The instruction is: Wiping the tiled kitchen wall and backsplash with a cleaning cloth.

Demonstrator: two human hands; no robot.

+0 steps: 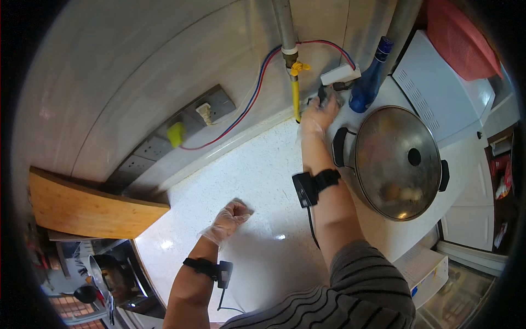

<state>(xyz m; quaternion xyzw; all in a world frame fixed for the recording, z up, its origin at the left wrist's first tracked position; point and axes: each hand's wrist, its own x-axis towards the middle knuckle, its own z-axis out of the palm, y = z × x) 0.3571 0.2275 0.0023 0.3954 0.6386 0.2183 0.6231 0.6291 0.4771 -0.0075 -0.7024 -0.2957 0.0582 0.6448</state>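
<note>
My right hand (321,112), in a clear plastic glove, reaches to the back of the white countertop (263,168), beside the yellow gas hose (295,96). Its fingers are at a small black object (321,93) below a white power strip (340,75); whether they grip it is not clear. A blue glass bottle (367,86) stands just right of that hand. Nearer to me, my left hand (233,217), also gloved, rests on the countertop with its fingers curled in; nothing shows in it. Both forearms wear black strapped devices with cables.
A lidded metal pot (397,162) stands right of my right forearm, near a white appliance (439,88) with a red plastic basin (462,41). A wooden board (96,205) leans at left, above a stove with a pan (107,279). Wall sockets (154,147) hold plugs.
</note>
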